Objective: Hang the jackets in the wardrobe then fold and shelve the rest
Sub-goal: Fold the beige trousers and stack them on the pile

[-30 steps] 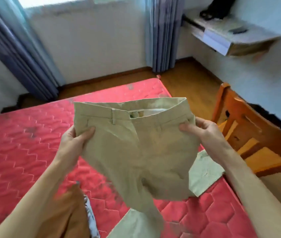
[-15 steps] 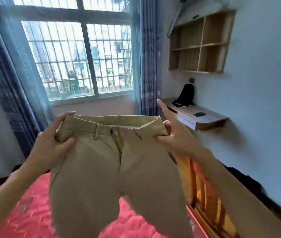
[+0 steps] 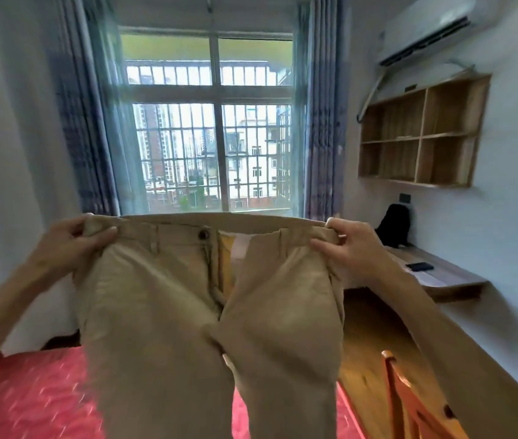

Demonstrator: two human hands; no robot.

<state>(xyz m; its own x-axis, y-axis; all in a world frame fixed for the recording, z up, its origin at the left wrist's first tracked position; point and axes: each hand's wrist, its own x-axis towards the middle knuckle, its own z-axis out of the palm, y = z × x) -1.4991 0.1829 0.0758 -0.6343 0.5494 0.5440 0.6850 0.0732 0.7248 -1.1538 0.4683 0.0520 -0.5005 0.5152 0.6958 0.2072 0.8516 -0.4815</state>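
A pair of beige trousers (image 3: 162, 312) hangs in front of me, held up by the waistband and spread wide. Its fly is open and a dark button shows at the waist. My left hand (image 3: 77, 242) pinches the waistband's left corner. My right hand (image 3: 346, 248) grips the right corner. Both legs drop past the bottom of the view, above the red quilted mattress (image 3: 29, 397). No jacket or wardrobe is in view.
A barred window (image 3: 213, 137) with blue curtains is straight ahead. On the right wall are an open wooden shelf unit (image 3: 419, 137), an air conditioner (image 3: 425, 30) and a wall desk (image 3: 441, 277) with a black bag (image 3: 392, 226). A wooden chair (image 3: 409, 403) stands at lower right.
I have lifted the trousers from over the mattress to chest height and pulled the waistband wide. My view has tilted up from the bed to the window.
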